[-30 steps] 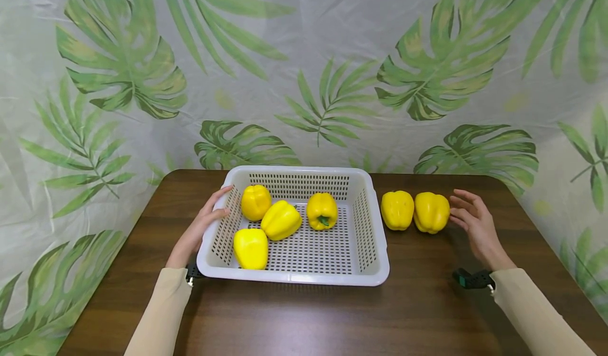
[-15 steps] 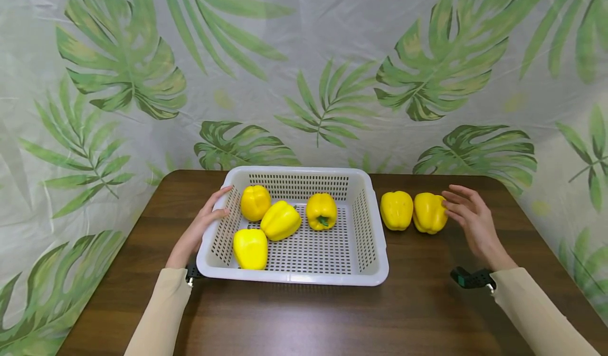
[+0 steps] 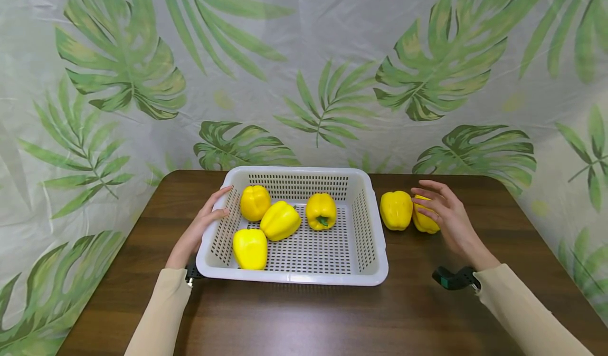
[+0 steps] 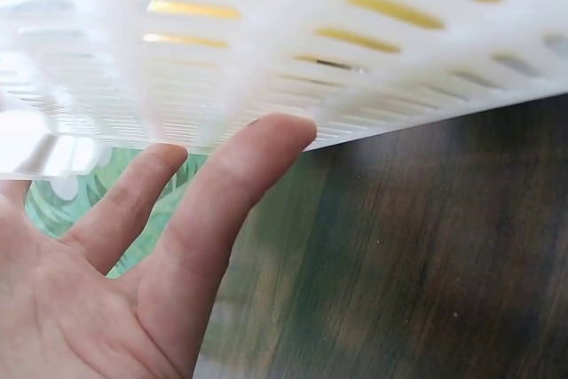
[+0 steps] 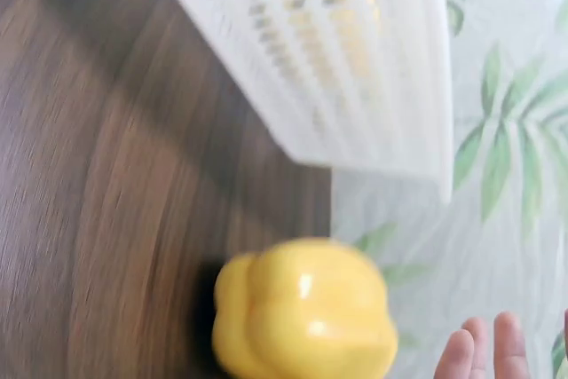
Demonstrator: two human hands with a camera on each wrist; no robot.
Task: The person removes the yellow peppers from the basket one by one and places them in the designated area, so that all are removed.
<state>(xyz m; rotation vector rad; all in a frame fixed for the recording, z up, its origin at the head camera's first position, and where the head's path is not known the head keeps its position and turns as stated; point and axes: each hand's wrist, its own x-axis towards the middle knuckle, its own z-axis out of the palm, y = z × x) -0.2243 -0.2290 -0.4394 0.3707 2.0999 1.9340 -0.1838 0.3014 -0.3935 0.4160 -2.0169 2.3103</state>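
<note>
A white plastic basket (image 3: 291,277) with slotted walls holds several yellow bell peppers (image 3: 281,221). My left hand (image 3: 201,225) touches the basket's left side. In the left wrist view the fingers (image 4: 244,170) lie fairly straight against its slotted outer wall. Right of the basket, two more yellow bell peppers stand side by side on the table. My right hand (image 3: 448,219) is over the right-hand pepper (image 3: 424,220), partly hiding it, its fingers spread and loosely bent. The left-hand pepper (image 3: 396,210) is in full view. Fingertips (image 5: 509,348) appear beside a pepper (image 5: 306,312) in the right wrist view.
The dark brown wooden table (image 3: 294,324) bears everything. Behind it hangs a grey cloth (image 3: 332,39) printed with green leaves. Each wrist wears a black strap, and the right one (image 3: 453,278) stands out over the tabletop.
My right hand has moved left, from beside the right-hand pepper to over it. My left hand, the basket and the peppers stay in place.
</note>
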